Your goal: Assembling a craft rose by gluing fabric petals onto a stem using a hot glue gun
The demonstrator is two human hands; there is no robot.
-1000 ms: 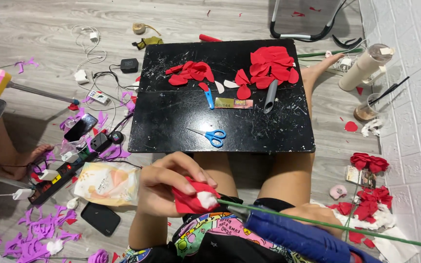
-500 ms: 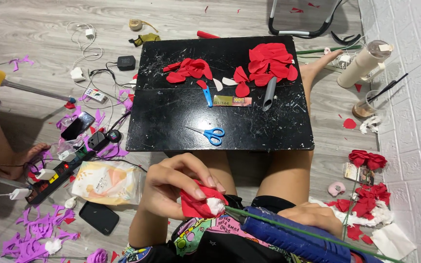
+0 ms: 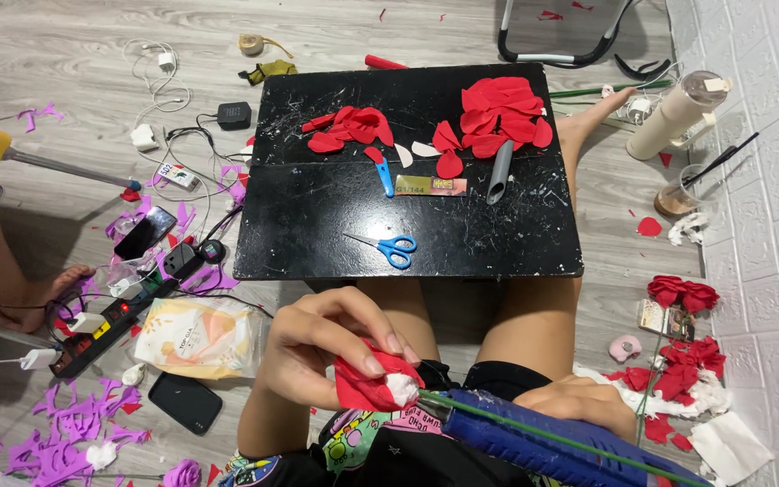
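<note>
1. A red paper flower (image 3: 367, 383) with a white core sits low in the view, over the person's lap, on the tip of a thin green stem (image 3: 552, 439) that runs off to the lower right.
2. The left hand (image 3: 331, 347) is curled closed over the flower, thumb and fingertips pinching its red petals.
3. The right hand (image 3: 579, 401) is closed around a blue glue gun (image 3: 534, 442), whose nozzle points at the flower's base.
4. Just beyond the knees stands a low black table (image 3: 317, 234), scratched and speckled, between the person and the open floor.
5. On it lie blue scissors (image 3: 389, 248), a small blue tool (image 3: 383, 176), a grey tube (image 3: 499, 171), a small pile of red petals (image 3: 349, 128) and a larger red petal pile (image 3: 502, 117).
6. To the right, near the white wall, finished red flowers (image 3: 682, 293) lie on the floor, with more red scraps below them and a cream roll (image 3: 673, 115) farther up.
7. To the left are a power strip (image 3: 101, 329), a phone (image 3: 144, 233), tangled cables, an orange-and-white packet (image 3: 200, 335) and purple paper scraps (image 3: 65, 437).
8. Another person's bare foot (image 3: 33, 289) rests at the left edge.
</note>
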